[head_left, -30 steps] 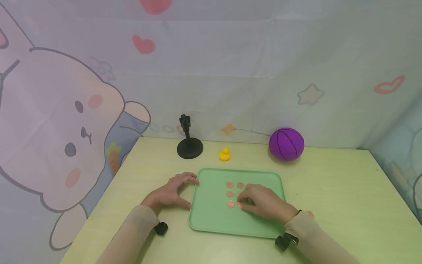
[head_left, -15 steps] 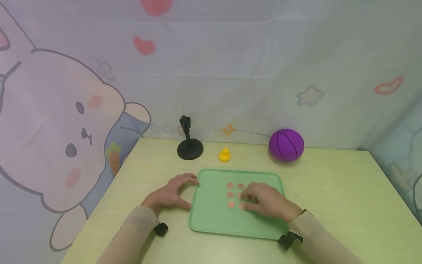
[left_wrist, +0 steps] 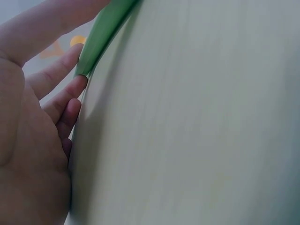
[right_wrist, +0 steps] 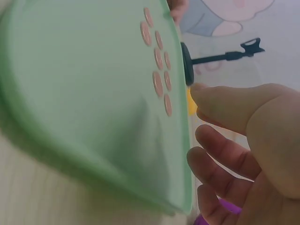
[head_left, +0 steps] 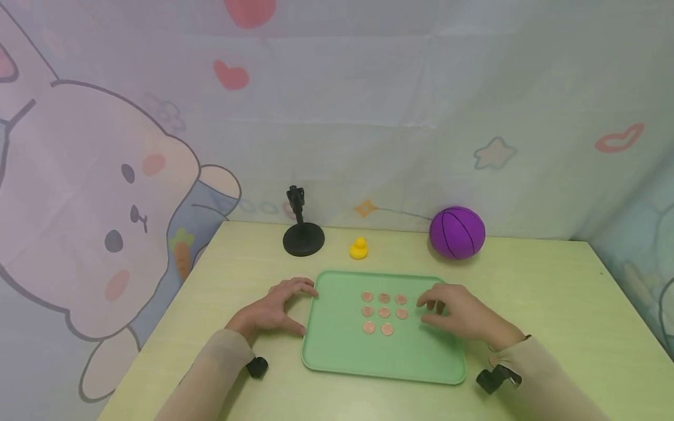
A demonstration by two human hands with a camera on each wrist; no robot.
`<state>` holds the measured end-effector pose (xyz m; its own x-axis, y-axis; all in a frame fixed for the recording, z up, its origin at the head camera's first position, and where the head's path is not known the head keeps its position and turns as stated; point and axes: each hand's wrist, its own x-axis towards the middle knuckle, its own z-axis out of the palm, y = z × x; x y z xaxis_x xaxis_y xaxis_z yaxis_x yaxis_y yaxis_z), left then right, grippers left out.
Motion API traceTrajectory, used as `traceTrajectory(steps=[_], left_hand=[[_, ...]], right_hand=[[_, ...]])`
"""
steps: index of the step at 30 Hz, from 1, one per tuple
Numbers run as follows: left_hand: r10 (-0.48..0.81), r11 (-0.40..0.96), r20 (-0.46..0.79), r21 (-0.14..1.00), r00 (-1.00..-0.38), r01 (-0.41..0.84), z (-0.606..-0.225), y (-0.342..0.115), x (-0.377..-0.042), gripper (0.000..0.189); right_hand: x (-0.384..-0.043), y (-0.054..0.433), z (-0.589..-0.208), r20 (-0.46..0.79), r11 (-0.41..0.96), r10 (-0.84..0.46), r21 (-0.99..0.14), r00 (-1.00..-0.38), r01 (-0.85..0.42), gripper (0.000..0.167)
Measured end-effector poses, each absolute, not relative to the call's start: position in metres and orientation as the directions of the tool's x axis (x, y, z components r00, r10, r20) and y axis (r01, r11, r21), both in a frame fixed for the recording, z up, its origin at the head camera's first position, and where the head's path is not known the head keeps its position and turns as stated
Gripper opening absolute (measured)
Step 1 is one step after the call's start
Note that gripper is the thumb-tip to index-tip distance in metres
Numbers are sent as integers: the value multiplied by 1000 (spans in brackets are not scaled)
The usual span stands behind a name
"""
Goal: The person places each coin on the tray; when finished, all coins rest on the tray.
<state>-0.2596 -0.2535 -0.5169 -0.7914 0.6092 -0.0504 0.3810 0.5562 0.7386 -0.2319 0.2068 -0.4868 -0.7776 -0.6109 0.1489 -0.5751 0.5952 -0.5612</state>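
A green tray [head_left: 337, 351] lies on the table, with several copper-coloured coins [head_left: 384, 312] flat in its middle. They stand in neat rows; the front row is one coin shorter than the two behind it. My left hand [head_left: 274, 304] rests at the tray's left edge, thumb and fingers spread along the rim. Over the right part of the tray hovers my right hand [head_left: 458, 310], fingers loosely bent and nothing between them. The right wrist view shows a gap between thumb and fingertips, with the coins [right_wrist: 158, 84] beyond.
Another coin [head_left: 494, 361] lies on the table right of the tray, partly hidden by the right wrist. Behind the tray stand a black stand [head_left: 303, 238], a yellow rubber duck [head_left: 359, 249] and a purple ball [head_left: 457, 233]. A printed cloth [head_left: 337, 117] hangs behind the table.
My right hand has drawn back to the right from the coins, its fingers parting. The right-hand coins it covered now show. My left hand has stayed at the tray's edge.
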Motion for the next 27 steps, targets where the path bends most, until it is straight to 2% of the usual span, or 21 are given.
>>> traceTrajectory(steps=[7,17,27], left_hand=[[608,557,-54,741,-792,376,-518,-254,-259,73],[601,563,-61,740,-797,368,-518,-254,-260,73],[606,558,-55,740,-794,375,-519,-254,-260,73]], right_hand=[[-228,240,-486,145,623,-584,-552,-799,-555,23],[-219,272,-491,76,691,-534,-534,-842,-487,21],[-214,297,-495,46,683,-547,-554,-836,-477,22]])
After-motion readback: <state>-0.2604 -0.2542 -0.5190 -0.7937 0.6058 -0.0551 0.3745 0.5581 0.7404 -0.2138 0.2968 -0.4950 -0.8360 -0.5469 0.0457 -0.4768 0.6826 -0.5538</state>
